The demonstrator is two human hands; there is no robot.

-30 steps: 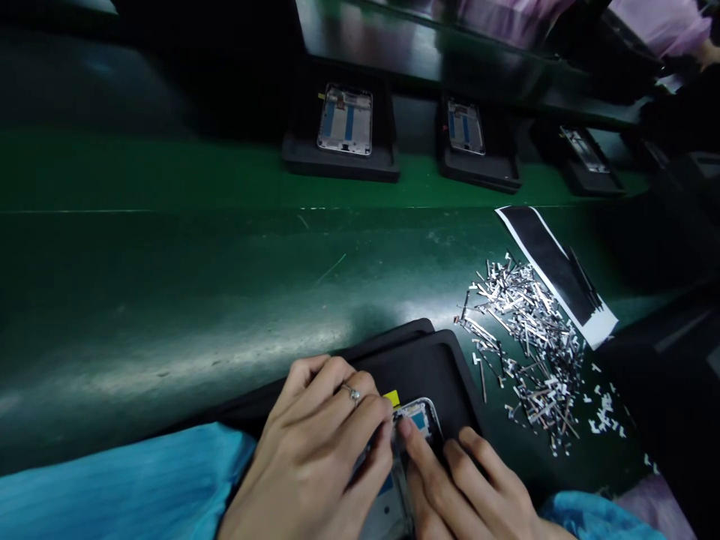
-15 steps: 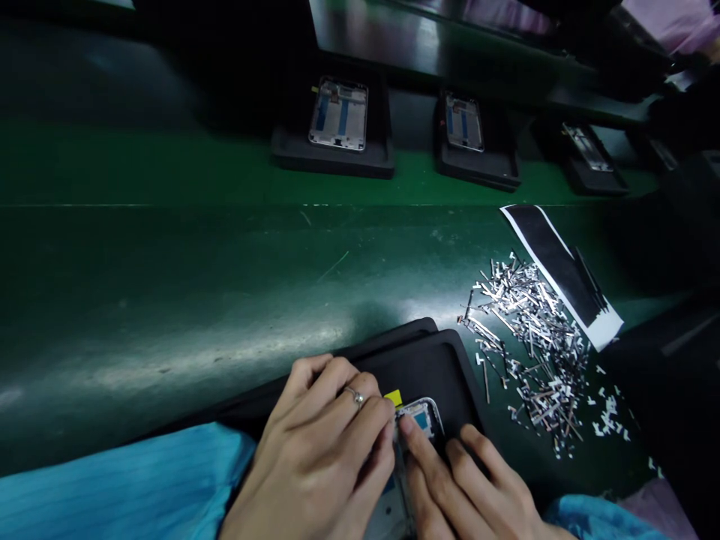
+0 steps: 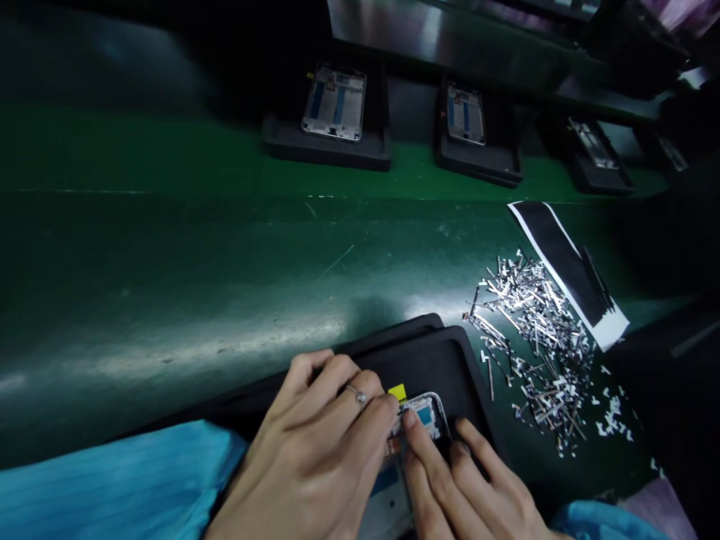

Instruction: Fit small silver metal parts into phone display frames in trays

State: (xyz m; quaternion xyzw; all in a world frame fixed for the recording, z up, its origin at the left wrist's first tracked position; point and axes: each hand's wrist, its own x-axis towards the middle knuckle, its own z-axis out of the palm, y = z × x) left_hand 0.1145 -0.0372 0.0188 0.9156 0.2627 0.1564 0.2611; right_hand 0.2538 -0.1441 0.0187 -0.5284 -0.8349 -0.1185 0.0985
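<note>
A phone mid-frame [image 3: 385, 502] with a silver rim, blue strips inside and a yellow tab [image 3: 397, 392] at its upper left lies in a black tray [image 3: 416, 360]. My left hand [image 3: 315, 442], wearing a ring, is closed at the frame's left side; its curled fingers cover that edge and their tips are partly hidden. My right hand [image 3: 466, 484] grips from the right, index fingertip pressing near the frame's top end and the other fingers bent along its right edge. An orange-brown flex cable [image 3: 392, 447] shows between the hands.
Right of the tray lies a heap of small thin strips [image 3: 540, 322], beside a black sheet with white edges [image 3: 562, 255] bearing dark slender pieces. Along the far side of the green bench [image 3: 196, 262] stand several black trays [image 3: 326, 154] with phone frames [image 3: 336, 101].
My left fingers have drawn back slightly, showing more of the frame and the orange-brown cable. My right index fingertip stays near the frame's top. The camera view has shifted a little.
</note>
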